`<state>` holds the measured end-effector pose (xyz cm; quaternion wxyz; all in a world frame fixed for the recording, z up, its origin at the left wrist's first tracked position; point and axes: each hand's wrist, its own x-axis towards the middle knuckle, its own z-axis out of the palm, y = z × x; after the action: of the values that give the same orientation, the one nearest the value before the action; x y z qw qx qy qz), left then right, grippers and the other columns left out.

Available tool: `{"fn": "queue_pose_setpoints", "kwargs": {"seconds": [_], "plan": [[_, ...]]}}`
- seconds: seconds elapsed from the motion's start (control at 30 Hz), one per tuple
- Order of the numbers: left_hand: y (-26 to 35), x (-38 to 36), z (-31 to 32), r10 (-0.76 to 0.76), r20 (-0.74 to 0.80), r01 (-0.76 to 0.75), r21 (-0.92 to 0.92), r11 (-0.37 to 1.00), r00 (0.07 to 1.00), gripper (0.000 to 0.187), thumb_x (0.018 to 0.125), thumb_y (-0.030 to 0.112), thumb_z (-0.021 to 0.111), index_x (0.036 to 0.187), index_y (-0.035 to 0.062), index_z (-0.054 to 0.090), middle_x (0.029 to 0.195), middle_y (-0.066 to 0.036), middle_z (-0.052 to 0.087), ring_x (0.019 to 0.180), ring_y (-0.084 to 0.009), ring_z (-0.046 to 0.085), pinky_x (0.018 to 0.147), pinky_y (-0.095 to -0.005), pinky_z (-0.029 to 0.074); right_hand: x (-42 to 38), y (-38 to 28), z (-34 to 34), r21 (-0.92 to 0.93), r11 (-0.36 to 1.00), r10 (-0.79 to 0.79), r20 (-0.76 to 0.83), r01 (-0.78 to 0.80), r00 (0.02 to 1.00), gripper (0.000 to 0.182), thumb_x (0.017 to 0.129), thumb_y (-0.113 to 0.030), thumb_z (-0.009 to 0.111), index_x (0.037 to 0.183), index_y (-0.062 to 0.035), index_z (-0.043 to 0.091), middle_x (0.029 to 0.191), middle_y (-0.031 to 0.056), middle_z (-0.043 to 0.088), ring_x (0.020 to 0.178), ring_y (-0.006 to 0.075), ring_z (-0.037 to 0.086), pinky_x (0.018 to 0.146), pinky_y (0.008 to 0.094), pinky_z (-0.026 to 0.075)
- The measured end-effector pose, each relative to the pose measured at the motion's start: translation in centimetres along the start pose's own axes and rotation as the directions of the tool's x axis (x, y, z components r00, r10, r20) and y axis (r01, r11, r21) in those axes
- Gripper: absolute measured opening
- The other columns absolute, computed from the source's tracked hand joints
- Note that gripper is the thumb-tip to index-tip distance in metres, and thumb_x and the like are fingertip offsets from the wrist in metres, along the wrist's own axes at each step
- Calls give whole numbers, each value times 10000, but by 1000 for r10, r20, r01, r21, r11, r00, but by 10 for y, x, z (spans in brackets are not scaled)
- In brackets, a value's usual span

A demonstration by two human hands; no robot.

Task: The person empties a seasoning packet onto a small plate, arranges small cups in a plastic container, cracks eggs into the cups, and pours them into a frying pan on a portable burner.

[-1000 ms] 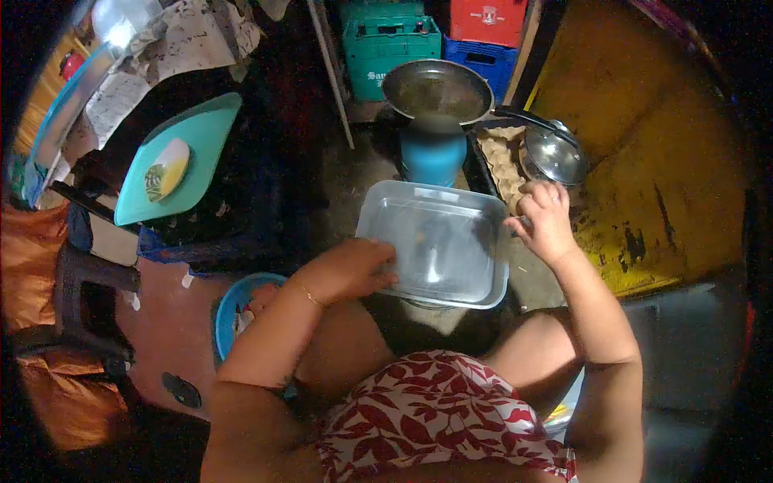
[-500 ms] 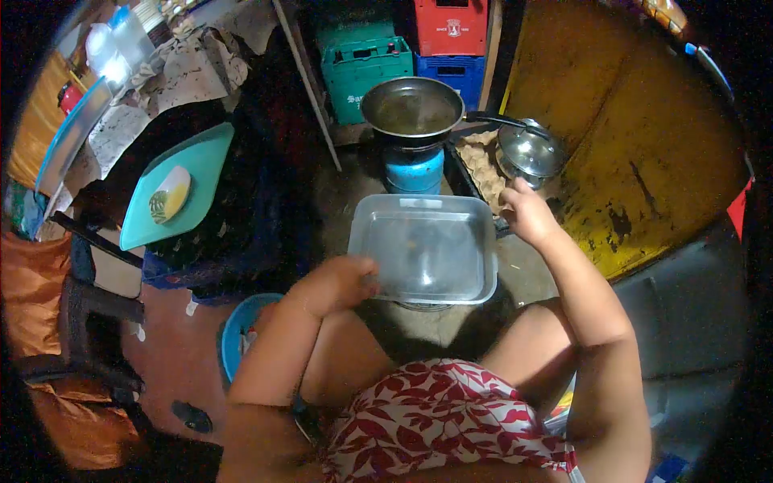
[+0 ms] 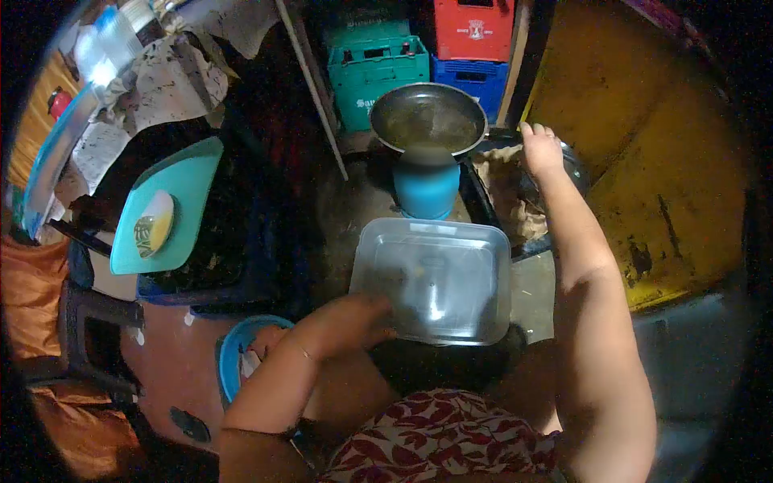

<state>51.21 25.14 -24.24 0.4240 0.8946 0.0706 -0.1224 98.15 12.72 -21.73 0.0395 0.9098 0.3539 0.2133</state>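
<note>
My right hand [image 3: 543, 150] is closed at the end of the dark handle of a frying pan [image 3: 427, 121]. Shallow liquid shows in the pan, above a blue stove or canister [image 3: 427, 191]. At the lower left edge of a clear plastic container [image 3: 435, 282] is my left hand [image 3: 358, 322], its fingers smeared by motion, so its grip is unclear. The container looks empty. Partly hidden behind my right forearm and hand are a tray with crumpled brown material [image 3: 501, 181] and a shiny lid [image 3: 573, 167].
A teal board [image 3: 181, 173] on the left holds a white dish [image 3: 154, 224] with something yellow. Green [image 3: 378, 80], red [image 3: 473, 30] and blue [image 3: 471, 84] crates stand behind the pan. A blue basin [image 3: 233, 354] sits on the floor, lower left.
My right hand has moved up from beside the tray to the pan handle. The view has shifted, so the container and pan appear lower. My left hand stays near the container.
</note>
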Motion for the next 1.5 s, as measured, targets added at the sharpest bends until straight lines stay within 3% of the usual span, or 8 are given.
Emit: {"fn": "queue_pose_setpoints", "kwargs": {"seconds": [0.07, 0.43, 0.77, 1.07, 1.5], "plan": [[24, -8, -13, 76, -26, -66, 279, 958, 997, 363, 891, 342, 619, 1092, 43, 578, 1068, -222, 616, 990, -415, 593, 861, -471, 485, 4, 1, 8, -34, 999, -26, 19, 26, 999, 338, 910, -144, 472, 1242, -177, 526, 1153, 137, 598, 1130, 338, 569, 926, 478, 468], [30, -2, -26, 27, 38, -36, 256, 966, 999, 340, 902, 345, 592, 1048, 38, 588, 1034, -209, 627, 986, -404, 594, 855, -482, 475, 10, 9, 30, 1, 993, -118, -40, 119, 992, 401, 895, -107, 473, 1283, -171, 556, 1020, 137, 651, 955, 325, 655, 812, 440, 538], [37, 3, -29, 25, 90, -50, 281, 959, 996, 403, 918, 364, 576, 1143, 30, 598, 1123, -211, 634, 1069, -410, 593, 919, -471, 481, 21, 16, 29, 8, 988, -153, 22, 153, 988, 390, 923, -102, 447, 1290, -172, 561, 1043, 153, 661, 956, 339, 660, 800, 439, 539], [29, 1, -24, 160, -30, -148, 252, 956, 987, 322, 876, 312, 625, 1047, 40, 596, 1042, -190, 628, 987, -393, 594, 850, -468, 480, 14, 11, 20, 66, 988, -142, 84, 136, 986, 395, 916, -96, 455, 1288, -167, 564, 1038, 156, 663, 945, 341, 664, 798, 441, 540], [31, 2, -27, 150, 4, -147, 221, 964, 989, 318, 869, 308, 638, 1054, 54, 590, 1010, -194, 627, 954, -393, 595, 811, -468, 480, -4, -2, 8, 11, 999, -53, 91, 53, 994, 387, 921, -125, 460, 1292, -186, 552, 1079, 121, 633, 1033, 310, 626, 841, 453, 520]]}}
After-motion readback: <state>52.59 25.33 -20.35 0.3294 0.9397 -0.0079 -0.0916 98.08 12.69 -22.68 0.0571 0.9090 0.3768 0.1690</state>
